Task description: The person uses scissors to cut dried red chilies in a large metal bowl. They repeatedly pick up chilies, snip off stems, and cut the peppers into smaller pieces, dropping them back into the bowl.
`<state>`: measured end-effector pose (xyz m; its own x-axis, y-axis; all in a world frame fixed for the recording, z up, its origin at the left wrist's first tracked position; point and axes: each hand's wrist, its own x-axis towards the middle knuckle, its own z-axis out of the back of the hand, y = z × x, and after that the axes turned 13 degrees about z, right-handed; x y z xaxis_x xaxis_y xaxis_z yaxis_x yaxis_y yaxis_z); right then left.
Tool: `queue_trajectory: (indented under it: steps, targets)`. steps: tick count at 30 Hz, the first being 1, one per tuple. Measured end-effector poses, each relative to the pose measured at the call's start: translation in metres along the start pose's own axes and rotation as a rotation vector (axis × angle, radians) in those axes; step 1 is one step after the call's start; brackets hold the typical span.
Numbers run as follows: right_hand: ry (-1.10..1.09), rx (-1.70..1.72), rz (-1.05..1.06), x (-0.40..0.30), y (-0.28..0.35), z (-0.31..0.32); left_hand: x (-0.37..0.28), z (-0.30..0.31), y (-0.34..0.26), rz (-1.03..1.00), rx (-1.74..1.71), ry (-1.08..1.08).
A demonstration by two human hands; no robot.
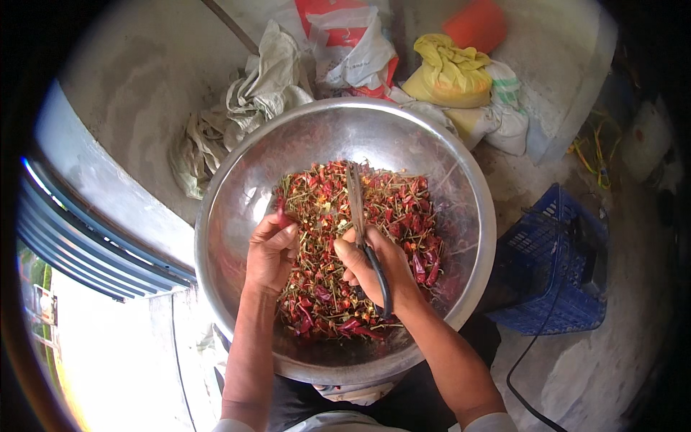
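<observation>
A wide, round metal basin (345, 110) lies before me, holding a heap of cut dried red chili peppers (324, 254) with stems and seeds among them. Over the left part of the heap, my left hand (272, 251) pinches a dried red chili (283, 213) between thumb and fingers. My right hand (378, 264) grips a pair of scissors (356, 205) with dark handles, above the middle of the heap. The blades point away from me and look closed or nearly so. They are apart from the chili in my left hand. A few larger chili pieces lie at the near and right sides.
A blue plastic crate (561, 270) stands right of the basin, with a dark cable (513, 372) by it. Beyond the rim are crumpled woven sacks (270, 81), a red and white bag (351, 48) and a tied yellow bag (451, 75). Blue metal bars (92, 232) are at left.
</observation>
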<state>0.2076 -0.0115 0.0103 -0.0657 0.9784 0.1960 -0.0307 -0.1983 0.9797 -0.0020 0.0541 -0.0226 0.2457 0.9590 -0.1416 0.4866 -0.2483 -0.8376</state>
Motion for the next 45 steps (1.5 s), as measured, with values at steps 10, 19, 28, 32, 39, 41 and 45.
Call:
queue_trajectory:
  steps: [10,19,28,32,39,41,45]
  targets:
    - [-0.085,0.214,-0.067,0.009,-0.021,-0.007,-0.009,-0.022,0.01,-0.009,0.321,0.177]
    - [-0.047,0.106,-0.007,0.004,-0.037,-0.01,-0.01,-0.031,0.026,-0.067,0.409,-0.045]
    - [0.119,-0.324,0.098,-0.002,-0.03,-0.014,0.0,-0.013,0.027,0.007,0.284,0.042]
    - [-0.036,-0.544,0.368,0.001,-0.035,-0.005,-0.003,-0.029,0.022,0.009,0.124,-0.017]
    - [-0.335,-0.433,0.241,0.006,-0.004,0.04,0.043,0.017,0.005,0.176,0.2,-0.281]
    - [-0.411,-0.377,0.287,0.005,-0.01,0.048,0.071,0.022,0.005,0.18,0.338,-0.256]
    - [-0.391,-0.249,0.265,0.002,-0.011,0.055,0.152,0.061,0.022,0.068,0.729,-0.35]
